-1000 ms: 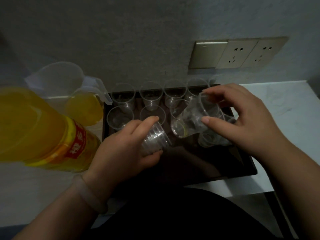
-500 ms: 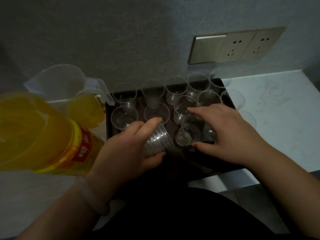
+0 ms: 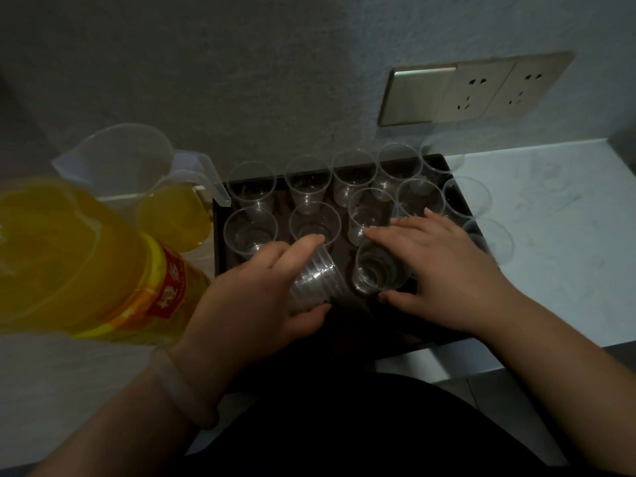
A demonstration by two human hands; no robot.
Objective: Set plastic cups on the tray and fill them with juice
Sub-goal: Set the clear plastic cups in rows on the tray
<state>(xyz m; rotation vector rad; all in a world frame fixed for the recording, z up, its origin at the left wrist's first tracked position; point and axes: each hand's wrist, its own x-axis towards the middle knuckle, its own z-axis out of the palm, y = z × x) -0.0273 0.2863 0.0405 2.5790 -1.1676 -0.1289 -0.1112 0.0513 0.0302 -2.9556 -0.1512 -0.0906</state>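
A dim grey wall (image 3: pixel 241 80) rises behind a pale counter (image 3: pixel 550 253). At far left a bottle of orange juice (image 3: pixel 86 263) looms close to the camera, with a clear pitcher (image 3: pixel 144 180) holding some juice behind it. Next comes a dark tray (image 3: pixel 219 235), with empty plastic cups (image 3: pixel 251 228) standing upright in rows on it. Over its near part the left hand (image 3: pixel 247 304), fingers curled, grips a stack of nested cups (image 3: pixel 316 280) lying tilted. The right hand (image 3: pixel 444 270) holds a single cup (image 3: pixel 375 270) between thumb and forefinger, low over the tray. A switch-and-socket plate (image 3: pixel 475 87) sits on the wall to the right.
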